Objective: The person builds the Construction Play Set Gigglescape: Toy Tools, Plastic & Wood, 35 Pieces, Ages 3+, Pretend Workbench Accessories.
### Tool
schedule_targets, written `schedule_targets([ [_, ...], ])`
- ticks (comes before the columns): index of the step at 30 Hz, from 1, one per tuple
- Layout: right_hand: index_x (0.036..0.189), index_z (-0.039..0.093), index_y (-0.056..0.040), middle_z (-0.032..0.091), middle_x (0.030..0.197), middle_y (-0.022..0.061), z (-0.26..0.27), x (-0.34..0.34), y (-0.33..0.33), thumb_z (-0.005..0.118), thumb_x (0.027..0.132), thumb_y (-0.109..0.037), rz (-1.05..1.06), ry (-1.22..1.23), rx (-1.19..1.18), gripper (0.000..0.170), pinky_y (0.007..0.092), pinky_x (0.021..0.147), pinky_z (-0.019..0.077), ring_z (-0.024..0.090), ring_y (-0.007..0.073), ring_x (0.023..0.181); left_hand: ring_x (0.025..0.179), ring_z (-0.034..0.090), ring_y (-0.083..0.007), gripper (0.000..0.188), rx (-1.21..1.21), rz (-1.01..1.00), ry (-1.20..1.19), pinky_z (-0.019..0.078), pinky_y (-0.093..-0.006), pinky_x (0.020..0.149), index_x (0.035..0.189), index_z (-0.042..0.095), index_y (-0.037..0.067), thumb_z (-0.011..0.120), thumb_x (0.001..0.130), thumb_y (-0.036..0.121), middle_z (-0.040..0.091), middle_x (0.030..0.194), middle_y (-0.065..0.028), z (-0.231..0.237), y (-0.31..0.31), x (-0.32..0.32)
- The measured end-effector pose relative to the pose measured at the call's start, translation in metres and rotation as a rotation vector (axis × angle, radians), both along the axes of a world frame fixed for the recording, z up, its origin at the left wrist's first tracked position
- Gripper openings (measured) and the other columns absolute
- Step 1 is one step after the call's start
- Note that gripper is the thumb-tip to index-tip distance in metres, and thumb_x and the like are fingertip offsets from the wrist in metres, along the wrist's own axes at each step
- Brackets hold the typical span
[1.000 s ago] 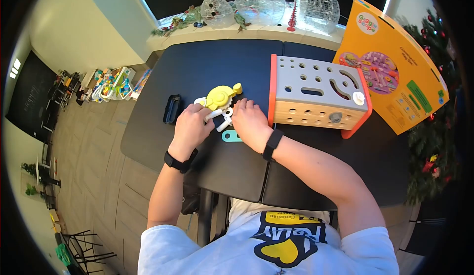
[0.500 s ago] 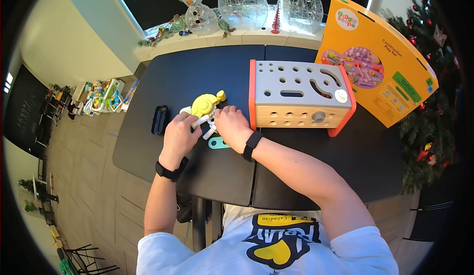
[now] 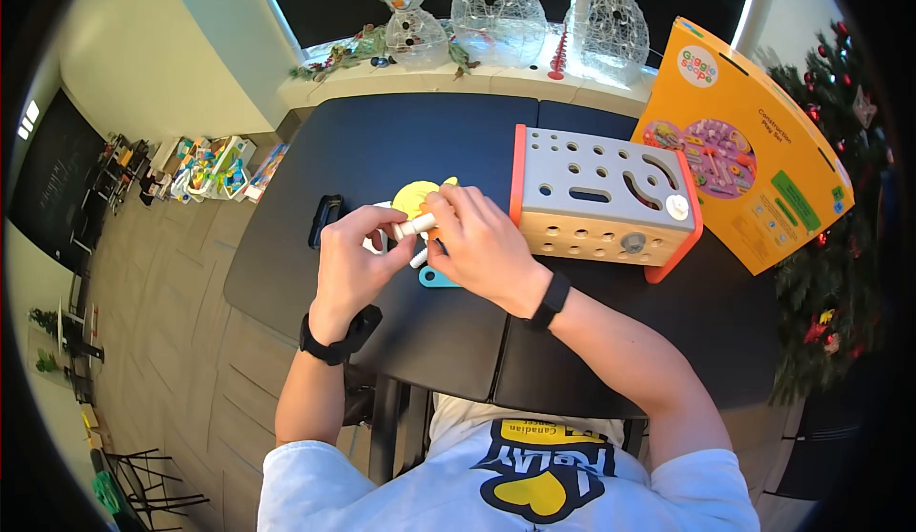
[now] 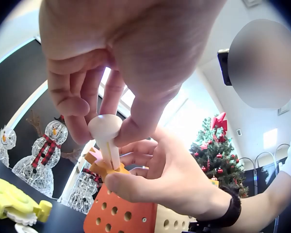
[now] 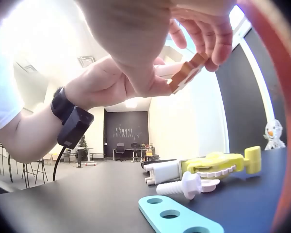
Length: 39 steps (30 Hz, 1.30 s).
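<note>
My left hand [image 3: 351, 260] pinches a white peg [image 3: 413, 227] near its rounded head. At the peg's other end, my right hand [image 3: 489, 253] grips a small orange toothed piece [image 4: 104, 167] between thumb and fingers. In the left wrist view the peg's slotted end meets that piece; whether it is through a hole I cannot tell. Both hands are close together above the table. Beneath them lie a yellow toy [image 5: 218, 162] with white parts, a white threaded bolt [image 5: 177, 187] and a turquoise strip [image 5: 184, 223] with holes.
To the right stands a grey-topped wooden box [image 3: 601, 174] with red ends, and behind it a large orange carton [image 3: 744, 141]. A small black object [image 3: 326, 220] lies left of my hands. Wire snowmen [image 3: 498, 21] line the ledge beyond the table [image 3: 382, 141].
Both hands were lower, among the white parts beside the yellow toy. They have come up and together, with the white peg between them. The head view has shifted slightly.
</note>
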State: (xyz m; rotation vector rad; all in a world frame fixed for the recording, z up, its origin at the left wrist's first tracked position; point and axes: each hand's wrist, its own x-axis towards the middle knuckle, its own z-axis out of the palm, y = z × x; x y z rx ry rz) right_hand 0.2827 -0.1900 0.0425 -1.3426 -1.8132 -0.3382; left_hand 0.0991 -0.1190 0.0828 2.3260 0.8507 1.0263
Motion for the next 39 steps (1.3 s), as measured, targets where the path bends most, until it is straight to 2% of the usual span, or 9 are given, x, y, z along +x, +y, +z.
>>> schedule_targets([
  [4, 0.121, 0.057, -0.0014, 0.062, 0.118, 0.0142, 0.016, 0.009, -0.013, 0.079, 0.076, -0.008, 0.091, 0.04, 0.132, 0.05, 0.0439, 0.082, 0.0522, 0.063, 0.0331, 0.099, 0.069, 0.062, -0.0095, 0.027, 0.03, -0.043, -0.032, 0.0516, -0.0252, 0.063, 0.102, 0.077, 0.002, 0.084, 0.076, 0.005, 0.074, 0.084, -0.0047, 0.019, -0.017, 0.006],
  [9, 0.119, 0.059, -0.0002, 0.065, 0.122, 0.0144, 0.022, 0.019, -0.026, 0.082, 0.078, -0.007, 0.194, -0.011, 0.259, 0.048, 0.0425, 0.086, 0.0539, 0.066, 0.033, 0.105, 0.07, 0.062, -0.0102, 0.043, 0.086, -0.067, -0.095, 0.0505, -0.0242, 0.063, 0.106, 0.075, 0.002, 0.097, 0.072, 0.017, 0.074, 0.087, -0.0046, 0.022, -0.03, 0.016],
  [12, 0.114, 0.06, 0.0, 0.067, 0.123, 0.0143, 0.026, 0.025, -0.032, 0.081, 0.081, -0.009, 0.214, -0.032, 0.291, 0.04, 0.0399, 0.085, 0.0565, 0.068, 0.0326, 0.104, 0.072, 0.063, -0.01, 0.049, 0.147, -0.096, -0.163, 0.0503, -0.024, 0.062, 0.109, 0.073, 0.0, 0.097, 0.073, 0.022, 0.073, 0.088, -0.0046, 0.025, -0.031, 0.024],
  [15, 0.111, 0.06, -0.0006, 0.069, 0.123, 0.014, 0.024, 0.031, -0.036, 0.08, 0.082, -0.01, 0.235, -0.016, 0.344, 0.037, 0.0392, 0.082, 0.0585, 0.07, 0.0325, 0.101, 0.065, 0.061, -0.0143, 0.049, 0.092, -0.118, -0.111, 0.0516, -0.0279, 0.061, 0.103, 0.073, 0.001, 0.098, 0.07, 0.027, 0.072, 0.084, -0.006, 0.021, -0.03, 0.033],
  [18, 0.11, 0.059, -0.0006, 0.069, 0.124, 0.0145, 0.019, 0.035, -0.048, 0.081, 0.082, -0.009, 0.241, -0.036, 0.337, 0.037, 0.04, 0.082, 0.0592, 0.071, 0.0326, 0.1, 0.065, 0.063, -0.014, 0.049, -0.208, -0.206, 0.006, 0.0526, -0.0281, 0.062, 0.102, 0.072, 0.001, 0.097, 0.071, 0.029, 0.072, 0.084, -0.0058, 0.017, -0.034, 0.033],
  [23, 0.123, 0.054, -0.0036, 0.062, 0.117, 0.0132, 0.006, 0.043, -0.079, 0.088, 0.079, -0.008, 0.17, 0.159, 0.214, 0.055, 0.0396, 0.081, 0.0581, 0.068, 0.0313, 0.093, 0.066, 0.066, -0.0163, 0.049, -0.137, -0.353, 0.006, 0.0539, -0.0292, 0.062, 0.1, 0.071, 0.001, 0.097, 0.071, 0.031, 0.073, 0.085, -0.0065, 0.002, -0.039, 0.046],
  [27, 0.125, 0.056, -0.0031, 0.067, 0.107, 0.0125, -0.001, 0.06, -0.109, 0.087, 0.083, -0.011, 0.187, 0.437, -0.169, 0.052, 0.035, 0.078, 0.0577, 0.069, 0.0262, 0.091, 0.07, 0.068, -0.0252, 0.044, 0.027, -0.474, 0.014, 0.0545, -0.0343, 0.062, 0.098, 0.072, 0.004, 0.095, 0.071, 0.031, 0.072, 0.084, -0.0082, -0.005, -0.046, 0.063],
  [30, 0.13, 0.06, -0.0045, 0.071, 0.109, 0.0123, -0.004, 0.079, -0.122, 0.086, 0.084, -0.012, 0.196, 0.368, -0.253, 0.053, 0.034, 0.076, 0.0585, 0.071, 0.0251, 0.089, 0.071, 0.067, -0.0274, 0.041, 0.137, -0.553, 0.019, 0.0535, -0.0368, 0.063, 0.097, 0.072, 0.005, 0.093, 0.073, 0.031, 0.07, 0.08, -0.0076, -0.008, -0.049, 0.078],
  [39, 0.127, 0.067, -0.004, 0.076, 0.104, 0.0127, -0.022, 0.102, -0.144, 0.082, 0.088, -0.007, 0.066, 0.404, -0.191, 0.042, 0.0331, 0.069, 0.0583, 0.072, 0.0234, 0.076, 0.075, 0.069, -0.0291, 0.037, 0.209, -0.641, 0.083, 0.0544, -0.0381, 0.067, 0.103, 0.075, 0.004, 0.089, 0.078, 0.028, 0.071, 0.083, -0.0081, -0.012, -0.058, 0.116],
])
